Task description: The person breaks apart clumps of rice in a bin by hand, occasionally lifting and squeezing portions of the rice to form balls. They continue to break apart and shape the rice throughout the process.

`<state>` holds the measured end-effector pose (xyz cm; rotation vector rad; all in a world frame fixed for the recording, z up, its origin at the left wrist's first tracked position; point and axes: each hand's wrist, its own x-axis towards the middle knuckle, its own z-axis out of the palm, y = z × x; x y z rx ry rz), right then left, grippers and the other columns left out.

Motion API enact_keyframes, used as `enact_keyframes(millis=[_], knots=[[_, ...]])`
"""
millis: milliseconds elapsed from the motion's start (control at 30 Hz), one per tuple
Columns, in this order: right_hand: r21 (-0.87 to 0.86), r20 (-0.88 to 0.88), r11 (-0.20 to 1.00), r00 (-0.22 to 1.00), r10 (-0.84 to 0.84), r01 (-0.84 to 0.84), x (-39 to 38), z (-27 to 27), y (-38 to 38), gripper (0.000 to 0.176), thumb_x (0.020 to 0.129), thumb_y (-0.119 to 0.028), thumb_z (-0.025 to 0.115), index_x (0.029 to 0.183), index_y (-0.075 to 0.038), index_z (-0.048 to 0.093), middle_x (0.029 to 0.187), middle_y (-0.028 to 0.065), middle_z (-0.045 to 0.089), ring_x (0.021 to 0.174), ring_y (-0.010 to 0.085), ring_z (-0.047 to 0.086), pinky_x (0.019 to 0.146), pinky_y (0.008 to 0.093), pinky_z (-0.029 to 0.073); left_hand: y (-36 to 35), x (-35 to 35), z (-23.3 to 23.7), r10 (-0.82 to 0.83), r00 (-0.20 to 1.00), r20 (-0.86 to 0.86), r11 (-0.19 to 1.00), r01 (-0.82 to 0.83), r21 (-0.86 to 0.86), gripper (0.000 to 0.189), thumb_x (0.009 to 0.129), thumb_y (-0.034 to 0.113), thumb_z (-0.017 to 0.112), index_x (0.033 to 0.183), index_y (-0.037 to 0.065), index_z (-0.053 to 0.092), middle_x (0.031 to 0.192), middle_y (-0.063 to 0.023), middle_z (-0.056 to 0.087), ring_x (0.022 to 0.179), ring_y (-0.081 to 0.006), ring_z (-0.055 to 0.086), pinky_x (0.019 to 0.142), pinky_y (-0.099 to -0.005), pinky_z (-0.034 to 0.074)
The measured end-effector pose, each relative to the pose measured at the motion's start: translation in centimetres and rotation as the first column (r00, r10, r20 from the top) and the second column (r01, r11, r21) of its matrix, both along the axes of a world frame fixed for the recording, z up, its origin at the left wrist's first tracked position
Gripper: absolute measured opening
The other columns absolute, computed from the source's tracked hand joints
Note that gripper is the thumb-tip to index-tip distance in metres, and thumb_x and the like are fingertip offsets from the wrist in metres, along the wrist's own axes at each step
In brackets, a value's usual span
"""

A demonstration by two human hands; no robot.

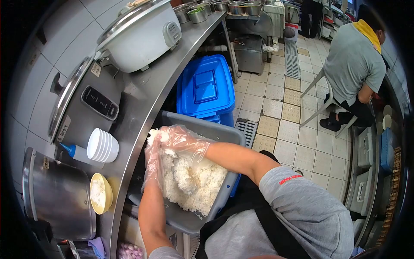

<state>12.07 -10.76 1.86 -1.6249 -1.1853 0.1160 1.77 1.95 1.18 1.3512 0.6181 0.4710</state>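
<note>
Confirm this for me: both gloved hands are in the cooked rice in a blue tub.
Wrong on colour: the tub holding the rice is grey; the blue container stands beyond it. The head view shows it. The left hand and right hand, both gloved, are in the rice.

Pale square tiles cover the wall (64, 30) behind a long steel table (142, 99) that carries a white rice cooker (138, 34), stacked white bowls (102, 146) and steel pots (215, 7). The floor (276, 108) is light tile with yellow squares and a drain grate (292, 60). A blue lidded bin (206, 86) stands beside the table. A person in grey (351, 60) sits on a white chair (321, 99).
</note>
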Motion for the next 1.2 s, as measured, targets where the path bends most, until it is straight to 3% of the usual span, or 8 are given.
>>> enact_keyframes(millis=[133,300,367,500,700,900,1100,1200], knots=[[-0.060,0.095,0.998,0.995,0.009,-0.003,0.6,-2.0,1.4,0.034,0.074,-0.036,0.066,0.088,-0.007,0.054,0.079,0.0162,0.062,0.085,0.0357,0.060,0.071,0.0436,0.046,-0.2,-0.3,-0.5,-0.074,0.995,-0.060,0.976,0.061,-0.207,0.055,0.084,0.039,0.065,0.122,0.002,0.053,0.115,-0.0107,0.059,0.101,-0.0240,0.059,0.086,-0.0368,0.048],[0.022,-0.262,0.935,0.900,0.348,-0.355,1.1,-4.5,3.3,0.061,0.074,-0.034,0.069,0.127,-0.013,0.048,0.107,0.0117,0.064,0.100,0.0239,0.061,0.086,0.0344,0.046,-0.4,-0.8,1.1,-0.128,0.992,0.017,0.845,0.118,-0.522,0.062,0.085,0.048,0.060,0.126,0.003,0.048,0.121,-0.0121,0.056,0.111,-0.0296,0.054,0.093,-0.0459,0.045],[0.205,-0.466,0.821,0.685,0.560,-0.532,1.4,-4.7,3.9,0.062,0.076,-0.033,0.069,0.129,-0.013,0.047,0.108,0.0077,0.063,0.101,0.0191,0.059,0.088,0.0325,0.044,0.1,-0.9,0.2,-0.094,0.995,0.037,0.878,0.100,-0.467,0.057,0.085,0.039,0.061,0.127,0.003,0.047,0.120,-0.0145,0.056,0.108,-0.0312,0.056,0.093,-0.0454,0.045],[0.328,-0.583,0.776,0.530,0.615,-0.539,1.0,-3.8,2.9,0.040,0.080,-0.027,0.068,0.112,-0.006,0.058,0.104,0.0042,0.062,0.097,0.0126,0.055,0.087,0.0284,0.042,1.2,-1.1,-0.3,-0.122,0.992,0.037,0.889,0.126,-0.441,0.048,0.082,0.023,0.064,0.123,0.001,0.051,0.115,-0.0157,0.058,0.104,-0.0302,0.057,0.090,-0.0434,0.047],[0.511,-0.542,0.726,0.483,0.688,-0.461,0.1,-2.4,1.8,0.017,0.079,-0.012,0.062,0.095,-0.005,0.061,0.090,0.0034,0.062,0.091,0.0121,0.056,0.080,0.0273,0.044,1.5,-0.8,-1.6,-0.079,0.997,0.001,0.963,0.077,-0.258,0.040,0.083,0.017,0.061,0.120,0.002,0.055,0.109,-0.0120,0.060,0.097,-0.0255,0.059,0.083,-0.0374,0.050],[0.373,-0.644,0.901,0.637,0.424,-0.222,-0.1,-5.3,5.6,0.015,0.079,-0.012,0.062,0.092,-0.004,0.060,0.085,0.0041,0.062,0.085,0.0132,0.057,0.075,0.0296,0.046,-1.8,-0.1,1.5,0.137,0.967,-0.215,0.990,-0.137,0.013,0.037,0.084,0.029,0.063,0.112,0.005,0.058,0.097,-0.0066,0.062,0.082,-0.0184,0.061,0.063,-0.0364,0.050],[0.346,-0.554,0.910,0.732,0.396,-0.229,0.6,-5.2,4.9,0.029,0.084,-0.017,0.062,0.107,0.000,0.058,0.097,0.0052,0.061,0.093,0.0134,0.056,0.081,0.0278,0.046,0.0,0.7,-0.6,0.138,0.961,-0.239,0.987,-0.152,-0.043,0.044,0.085,0.043,0.062,0.111,0.007,0.059,0.087,-0.0057,0.064,0.070,-0.0167,0.061,0.046,-0.0289,0.045],[-0.062,-0.369,0.965,0.904,0.217,-0.256,2.2,-3.5,3.2,0.047,0.085,-0.032,0.063,0.120,-0.001,0.051,0.099,0.0106,0.061,0.095,0.0183,0.057,0.084,0.0303,0.046,-1.0,0.8,-0.1,0.031,0.969,-0.244,0.991,-0.062,-0.121,0.059,0.085,0.059,0.049,0.113,0.008,0.058,0.094,-0.0066,0.065,0.075,-0.0186,0.062,0.054,-0.0333,0.049]])
